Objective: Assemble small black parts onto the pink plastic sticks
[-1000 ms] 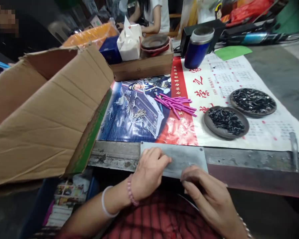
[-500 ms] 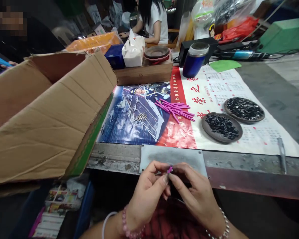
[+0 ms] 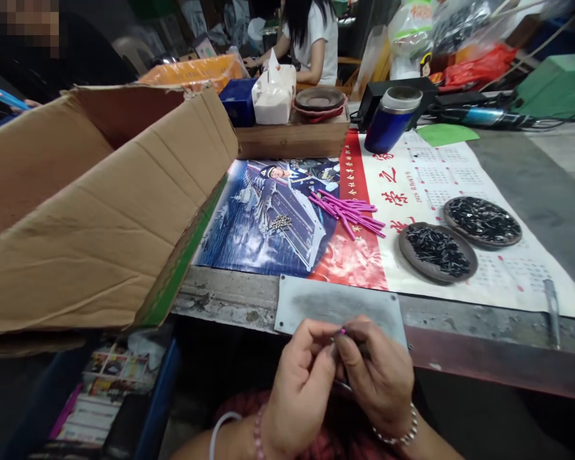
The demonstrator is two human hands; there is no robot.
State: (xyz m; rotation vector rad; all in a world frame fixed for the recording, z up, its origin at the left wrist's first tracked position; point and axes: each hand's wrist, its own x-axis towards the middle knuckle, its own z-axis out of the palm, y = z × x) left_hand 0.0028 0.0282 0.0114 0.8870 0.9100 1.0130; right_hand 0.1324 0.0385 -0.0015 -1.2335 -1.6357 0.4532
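My left hand and my right hand meet in front of the table edge, fingertips pinched together. Between them shows the tip of a small magenta stick; the rest is hidden by the fingers. Both hands are closed. Just behind them lies a pale grey plate with a darkened middle, fixed at the table edge. Farther back, several magenta sticks lie in a loose pile on a printed poster. Left of that pile is a cluster of small silvery pieces.
An open cardboard box takes up the left side. On the right are two brown dishes, a near one and a far one, with dark thin pieces, and a metal tool. A blue tumbler stands behind. Another person sits beyond.
The view has shifted, so the table things appear farther right. My hands remain together but have turned, and less of the magenta stick shows between my fingertips.
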